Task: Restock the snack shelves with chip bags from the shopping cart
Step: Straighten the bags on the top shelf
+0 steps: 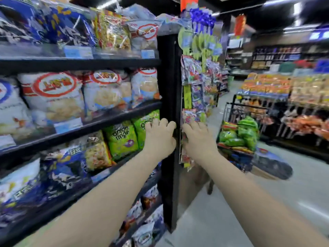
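Both my arms reach forward at the end of the snack shelves (114,120). My left hand (160,136) hovers in front of the black end post (168,77), just right of the green onion-ring bags (122,139) on the third shelf; its fingers are loosely curled and hold nothing. In front of a strip of hanging candy packets (188,116) is my right hand (196,139), fingers relaxed, with no bag in it. The shopping cart (229,111) stands in the aisle to the right with green chip bags (240,134) piled inside.
White chip bags (53,97) fill the second shelf, and blue and yellow bags fill the top and lower shelves. More hanging goods (201,50) cover the shelf end. A low display of orange packs (267,86) stands behind the cart. The grey aisle floor (267,202) lies to the right.
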{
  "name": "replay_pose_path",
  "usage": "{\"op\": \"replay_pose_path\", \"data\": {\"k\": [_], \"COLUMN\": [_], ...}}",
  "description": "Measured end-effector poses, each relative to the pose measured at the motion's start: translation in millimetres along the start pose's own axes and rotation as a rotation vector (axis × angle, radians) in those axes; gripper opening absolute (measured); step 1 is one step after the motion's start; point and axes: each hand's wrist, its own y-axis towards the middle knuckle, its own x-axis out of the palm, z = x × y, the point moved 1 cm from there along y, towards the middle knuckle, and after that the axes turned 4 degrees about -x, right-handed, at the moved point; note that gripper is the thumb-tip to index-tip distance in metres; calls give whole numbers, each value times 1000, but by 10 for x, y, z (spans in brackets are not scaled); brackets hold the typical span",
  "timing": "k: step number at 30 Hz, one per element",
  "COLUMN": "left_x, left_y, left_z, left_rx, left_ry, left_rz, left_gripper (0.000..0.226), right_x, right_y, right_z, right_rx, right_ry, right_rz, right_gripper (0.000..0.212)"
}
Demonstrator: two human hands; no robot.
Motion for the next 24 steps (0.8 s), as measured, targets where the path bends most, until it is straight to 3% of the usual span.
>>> {"op": "replay_pose_path", "data": {"k": [9, 17, 24], "left_x": [1060, 2020, 2770], "left_y": [194, 703, 1086], "left_z": [2143, 3867, 4587], "left_rx": [279, 300, 292], "left_ry": [-149, -299, -310], "left_rz": [-158, -329, -458], "left_gripper": [39, 36, 40], "right_x": [478, 953, 1578], "right_y": [-1114, -1543, -1554], "right_z": [1891, 3666, 4610], "right_rx": [313, 458, 533], "right_ry": [-127, -98, 18], "right_rz": [-205, -299, -431], "right_gripper": [48, 42, 51]}}
